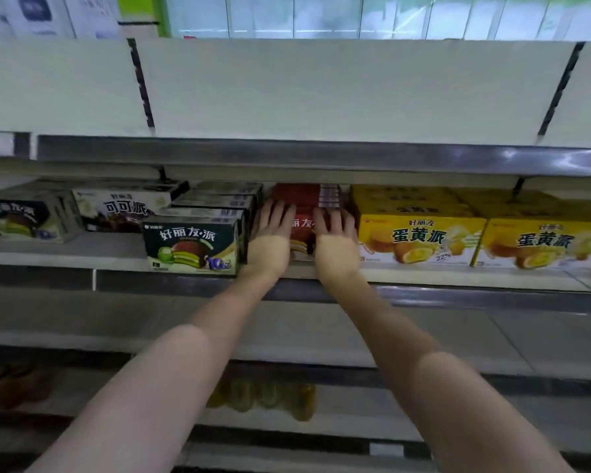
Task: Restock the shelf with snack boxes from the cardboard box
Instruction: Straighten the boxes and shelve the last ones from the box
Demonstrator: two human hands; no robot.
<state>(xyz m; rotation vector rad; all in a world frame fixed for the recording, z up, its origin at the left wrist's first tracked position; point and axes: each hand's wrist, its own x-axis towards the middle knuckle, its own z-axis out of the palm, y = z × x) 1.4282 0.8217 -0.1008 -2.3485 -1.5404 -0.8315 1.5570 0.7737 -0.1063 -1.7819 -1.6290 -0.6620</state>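
Both hands flat on the front of the red box (303,230), fingers straight, pressing rather than gripping: left hand (272,233) on its left half, right hand (335,235) on its right half. Box on the shelf (423,274), in the gap between the green boxes (193,245) and the yellow boxes (420,238). More yellow packs, blurred, on a lower shelf (270,397).

Red snack box (302,230): front largely covered by both hands (270,238); lettering partly legible only. Yellow items (270,399), two shelves below the red snack box: blurred, unidentifiable. Rightmost yellow box (546,242): cut by frame edge.
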